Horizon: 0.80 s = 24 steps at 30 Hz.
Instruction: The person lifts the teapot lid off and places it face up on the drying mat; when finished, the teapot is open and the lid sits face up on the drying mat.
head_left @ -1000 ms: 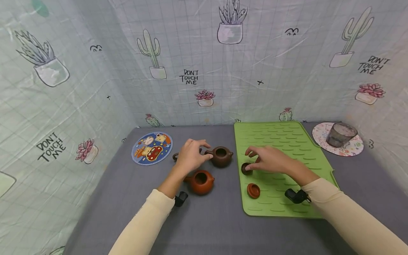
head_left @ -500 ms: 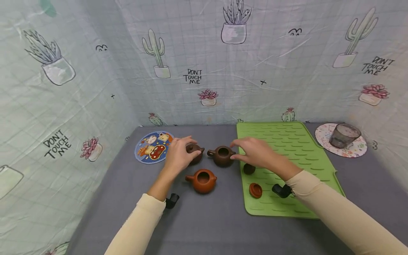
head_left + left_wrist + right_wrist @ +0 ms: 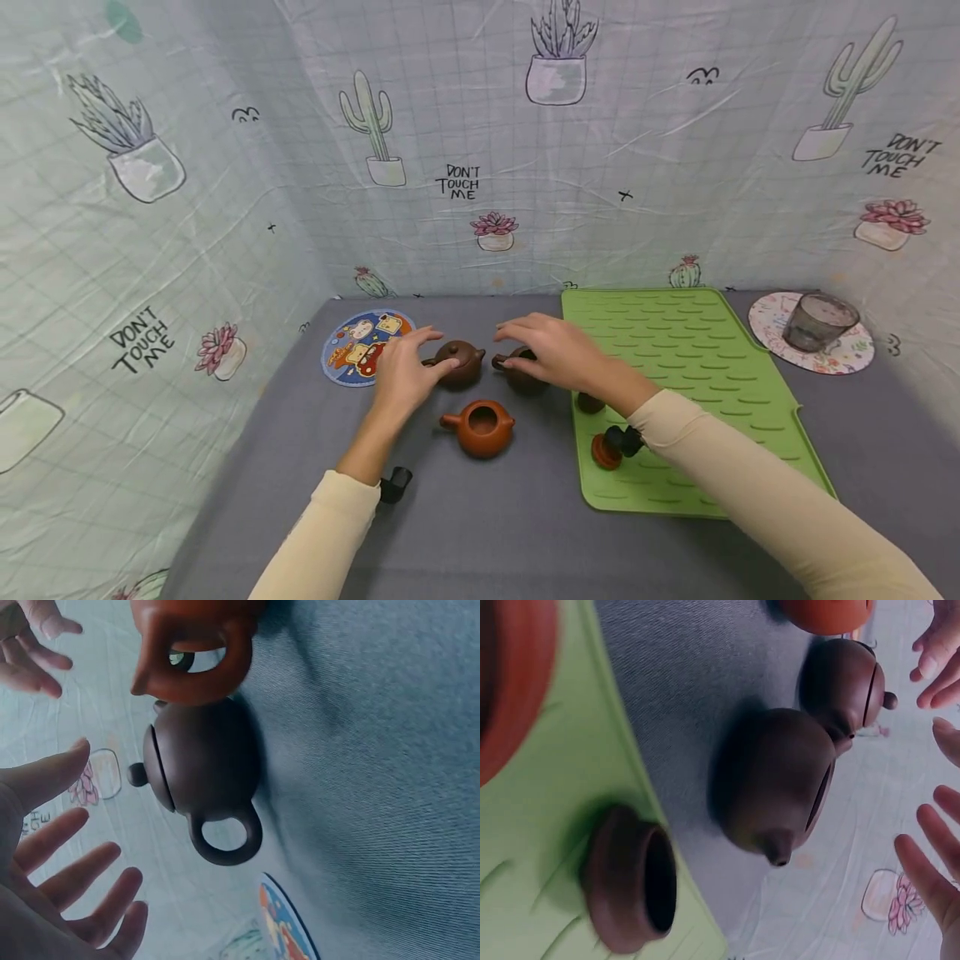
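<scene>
My left hand (image 3: pixel 405 371) hovers at the left side of a lidded dark brown teapot (image 3: pixel 461 367); its fingers are spread and hold nothing. In the left wrist view a gap shows between the fingers and the teapot's round knob. My right hand (image 3: pixel 551 350) is above a lidless dark brown teapot (image 3: pixel 780 772), partly covering it in the head view, fingers apart and holding nothing. An orange-brown lidless teapot (image 3: pixel 484 428) stands nearer on the grey cloth. On the green mat lie a dark brown lid (image 3: pixel 622 877) and an orange-brown lid (image 3: pixel 604 455), partly hidden by the wrist camera.
The ribbed green mat (image 3: pixel 675 333) covers the table's right side. Behind it at right, a dark see-through glass (image 3: pixel 819 323) stands on a round floral coaster (image 3: pixel 855 348). A blue cartoon coaster (image 3: pixel 348 350) lies at the left. Patterned curtains (image 3: pixel 480 125) enclose the table.
My right hand has moved left from the dark lid on the mat to above the lidless dark teapot. My left hand has shifted left, uncovering the lidded teapot. The head view has turned slightly.
</scene>
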Motion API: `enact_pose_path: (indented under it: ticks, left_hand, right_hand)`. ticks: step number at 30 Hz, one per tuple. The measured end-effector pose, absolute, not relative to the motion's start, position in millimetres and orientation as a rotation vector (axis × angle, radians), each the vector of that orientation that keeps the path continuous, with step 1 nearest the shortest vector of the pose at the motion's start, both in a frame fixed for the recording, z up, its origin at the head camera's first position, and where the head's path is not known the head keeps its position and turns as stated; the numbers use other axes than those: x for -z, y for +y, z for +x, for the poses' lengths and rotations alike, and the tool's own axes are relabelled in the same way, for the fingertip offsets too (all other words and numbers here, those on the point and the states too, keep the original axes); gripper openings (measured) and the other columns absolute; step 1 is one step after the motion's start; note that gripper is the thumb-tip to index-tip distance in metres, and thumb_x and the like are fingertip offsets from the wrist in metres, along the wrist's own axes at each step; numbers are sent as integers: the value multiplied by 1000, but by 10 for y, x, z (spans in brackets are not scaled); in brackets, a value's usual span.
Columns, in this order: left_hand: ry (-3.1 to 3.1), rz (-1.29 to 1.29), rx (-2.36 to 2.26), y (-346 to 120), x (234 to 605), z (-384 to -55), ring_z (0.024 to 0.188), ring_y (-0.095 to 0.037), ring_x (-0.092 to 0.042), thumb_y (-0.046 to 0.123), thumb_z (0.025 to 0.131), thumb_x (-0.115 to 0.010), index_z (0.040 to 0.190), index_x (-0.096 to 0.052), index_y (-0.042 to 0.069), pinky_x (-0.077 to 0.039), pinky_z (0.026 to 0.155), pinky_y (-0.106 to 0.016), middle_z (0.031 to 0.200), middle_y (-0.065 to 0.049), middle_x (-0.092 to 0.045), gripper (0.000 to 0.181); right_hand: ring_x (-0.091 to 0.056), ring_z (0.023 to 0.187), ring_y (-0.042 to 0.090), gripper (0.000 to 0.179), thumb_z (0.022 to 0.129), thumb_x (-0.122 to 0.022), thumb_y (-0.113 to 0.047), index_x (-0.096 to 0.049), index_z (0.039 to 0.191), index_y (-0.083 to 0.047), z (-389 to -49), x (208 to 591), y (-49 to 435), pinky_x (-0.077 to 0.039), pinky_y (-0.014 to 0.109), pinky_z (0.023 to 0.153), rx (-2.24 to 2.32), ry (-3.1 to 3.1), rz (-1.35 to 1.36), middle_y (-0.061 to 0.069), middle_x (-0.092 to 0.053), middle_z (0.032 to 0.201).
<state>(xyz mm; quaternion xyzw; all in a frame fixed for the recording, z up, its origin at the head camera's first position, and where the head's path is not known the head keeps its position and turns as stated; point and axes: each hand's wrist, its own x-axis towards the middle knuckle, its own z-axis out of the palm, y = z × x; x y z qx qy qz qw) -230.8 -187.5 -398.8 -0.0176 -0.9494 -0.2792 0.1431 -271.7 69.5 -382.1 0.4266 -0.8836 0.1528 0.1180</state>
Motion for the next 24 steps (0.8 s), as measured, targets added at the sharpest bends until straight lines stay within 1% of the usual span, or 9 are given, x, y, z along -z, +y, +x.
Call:
enact_pose_path:
  ticks: [4, 7, 11, 15, 21, 24]
  left_hand:
    - [-2717, -42, 807, -1932, 4021, -2312, 129, -37, -61, 35, 80, -88, 124, -74, 14, -45, 111, -54, 136, -11, -69, 51]
    - [-2717, -4, 803, -1966, 4043, -2311, 128, -37, -61, 35, 80, -88, 125, -73, 13, -46, 109, -54, 135, -11, -70, 52]
    - [-2718, 41, 796, -2011, 4075, -2321, 124, -37, -63, 37, 79, -88, 124, -73, 13, -50, 103, -54, 132, -11, -71, 53]
    - [-2721, 66, 800, -2059, 4117, -2335, 123, -37, -65, 38, 80, -88, 124, -74, 12, -52, 100, -54, 132, -12, -71, 53]
    - [-2735, 91, 795, -2104, 4197, -2353, 126, -39, -64, 39, 79, -88, 122, -75, 11, -51, 103, -55, 135, -16, -68, 53]
    - [-2738, 84, 786, -2103, 4232, -2358, 125, -39, -64, 39, 78, -89, 121, -75, 11, -51, 103, -55, 133, -16, -69, 54]
  right_hand:
    - [-65, 126, 23, 37, 94, -75, -33, -70, 128, -20, -2765, 3824, 568, -57, 43, 99, -478, -2536, 1269, 1, -67, 139]
    - [-64, 127, 24, 37, 93, -76, -31, -70, 129, -20, -2794, 3825, 473, -56, 44, 100, -498, -2521, 1290, 3, -67, 140]
    - [-63, 129, 25, 38, 93, -77, -28, -69, 129, -20, -2834, 3844, 341, -55, 45, 102, -536, -2522, 1312, 4, -66, 141]
    - [-62, 130, 24, 40, 93, -77, -28, -69, 131, -21, -2872, 3889, 227, -55, 43, 102, -555, -2535, 1321, 4, -65, 142]
    - [-62, 131, 25, 42, 92, -77, -29, -68, 133, -22, -2913, 3981, 109, -55, 43, 103, -535, -2571, 1341, 4, -62, 145]
    - [-61, 132, 25, 42, 92, -77, -29, -69, 132, -22, -2931, 4023, 64, -54, 43, 104, -521, -2589, 1360, 4, -61, 146]
